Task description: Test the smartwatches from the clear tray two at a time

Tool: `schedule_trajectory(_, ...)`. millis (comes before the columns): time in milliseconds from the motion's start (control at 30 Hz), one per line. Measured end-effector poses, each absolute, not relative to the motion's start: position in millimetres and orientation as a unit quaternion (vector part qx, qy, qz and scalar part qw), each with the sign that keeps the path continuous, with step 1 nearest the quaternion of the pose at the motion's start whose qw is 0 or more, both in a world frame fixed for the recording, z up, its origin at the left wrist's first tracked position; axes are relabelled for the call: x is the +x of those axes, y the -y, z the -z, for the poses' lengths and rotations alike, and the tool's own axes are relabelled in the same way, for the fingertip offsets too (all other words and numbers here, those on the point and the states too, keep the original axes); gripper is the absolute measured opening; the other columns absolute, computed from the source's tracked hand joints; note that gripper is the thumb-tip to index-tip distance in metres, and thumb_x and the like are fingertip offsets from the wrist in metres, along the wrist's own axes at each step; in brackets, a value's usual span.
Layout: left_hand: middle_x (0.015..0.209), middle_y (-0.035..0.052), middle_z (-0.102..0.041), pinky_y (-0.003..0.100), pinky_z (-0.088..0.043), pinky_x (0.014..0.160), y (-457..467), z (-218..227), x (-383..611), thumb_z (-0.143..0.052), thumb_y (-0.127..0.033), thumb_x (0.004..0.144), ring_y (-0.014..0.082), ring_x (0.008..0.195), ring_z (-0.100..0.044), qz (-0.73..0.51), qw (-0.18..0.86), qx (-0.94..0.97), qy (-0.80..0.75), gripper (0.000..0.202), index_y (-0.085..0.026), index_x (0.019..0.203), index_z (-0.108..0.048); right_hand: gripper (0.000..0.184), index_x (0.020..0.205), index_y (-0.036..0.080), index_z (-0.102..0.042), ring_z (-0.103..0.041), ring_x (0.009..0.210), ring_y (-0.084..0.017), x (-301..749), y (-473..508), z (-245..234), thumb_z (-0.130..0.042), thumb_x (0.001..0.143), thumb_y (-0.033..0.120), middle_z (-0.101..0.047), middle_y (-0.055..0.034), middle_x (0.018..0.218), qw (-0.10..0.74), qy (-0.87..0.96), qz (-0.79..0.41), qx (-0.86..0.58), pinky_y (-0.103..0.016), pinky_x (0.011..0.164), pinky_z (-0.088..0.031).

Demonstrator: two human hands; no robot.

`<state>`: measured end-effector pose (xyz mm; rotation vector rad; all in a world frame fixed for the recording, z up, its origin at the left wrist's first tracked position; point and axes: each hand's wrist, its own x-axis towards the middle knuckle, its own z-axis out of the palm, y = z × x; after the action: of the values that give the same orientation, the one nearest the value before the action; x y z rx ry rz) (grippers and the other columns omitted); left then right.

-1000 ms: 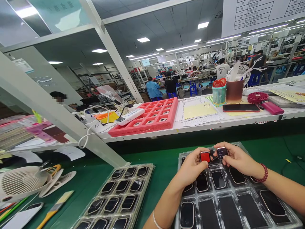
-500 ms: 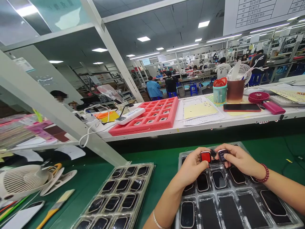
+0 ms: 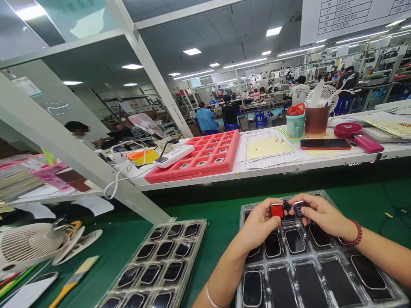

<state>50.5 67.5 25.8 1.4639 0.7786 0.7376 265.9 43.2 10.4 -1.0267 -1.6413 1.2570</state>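
In my left hand (image 3: pixel 259 223) is a smartwatch with a lit red screen (image 3: pixel 276 211), pinched at its sides. My right hand (image 3: pixel 323 216) grips a second smartwatch with text on a dark screen (image 3: pixel 299 208), the thumb lying on its edge. Both are held close together above the far part of a clear plastic tray (image 3: pixel 284 265). Dark-screened watches such as this one (image 3: pixel 294 241) lie in several pockets beneath my hands. Other pockets in the tray's near row show only a black bottom.
Left of my arms lies another plastic tray (image 3: pixel 189 273) of dark-screened watches. A brush (image 3: pixel 75 280) and a white fan (image 3: pixel 28 246) are farther left. The shelf ahead (image 3: pixel 269 171) bears a red foam tray (image 3: pixel 221 164), papers (image 3: pixel 269 149), a phone (image 3: pixel 326 144) and a pink handheld fan (image 3: pixel 359 136).
Both hands keep their hold on the two watches, almost in place. More text lines show on the right watch's screen. The camera view has shifted very slightly.
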Motion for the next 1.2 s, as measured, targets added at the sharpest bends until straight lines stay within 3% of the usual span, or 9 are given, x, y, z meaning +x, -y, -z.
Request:
schedule_trajectory(367,0.093,0.0027,-0.062,0.029,-0.047,0.079,-66.9,-25.6,50.1,-0.058,-0.008,0.072,0.0131,0.078,-0.058,-0.316,0.613,0.639,-0.341,0.038,-0.018,0.109,-0.058,0.024,0.109,0.019,-0.057,-0.057,0.061,-0.011,265.0,-43.4,-9.8,-0.045,0.089,0.020,-0.065,-0.0057,0.102,0.388,0.662,-0.492,-0.411,-0.029,0.061,-0.050)
schedule_trajectory(567,0.103,0.0064,-0.064,0.031,-0.047,0.079,-69.2,-24.2,49.9,-0.058,-0.009,0.072,0.0154,0.085,-0.059,-0.323,0.605,0.640,-0.347,0.040,-0.018,0.111,-0.057,0.037,0.119,0.021,-0.054,-0.061,0.070,-0.013,263.6,-40.8,-13.4,-0.051,0.082,0.017,-0.064,-0.0056,0.108,0.392,0.660,-0.499,-0.402,-0.031,0.070,-0.051)
schedule_trajectory(1200,0.104,0.0069,-0.065,0.033,-0.047,0.083,-70.2,-21.6,49.6,-0.058,-0.011,0.072,0.0177,0.089,-0.060,-0.322,0.599,0.646,-0.347,0.040,-0.018,0.112,-0.056,0.039,0.119,0.022,-0.056,-0.062,0.072,-0.014,263.6,-39.6,-10.8,-0.050,0.082,0.012,-0.063,-0.0069,0.112,0.401,0.676,-0.488,-0.380,-0.031,0.070,-0.054)
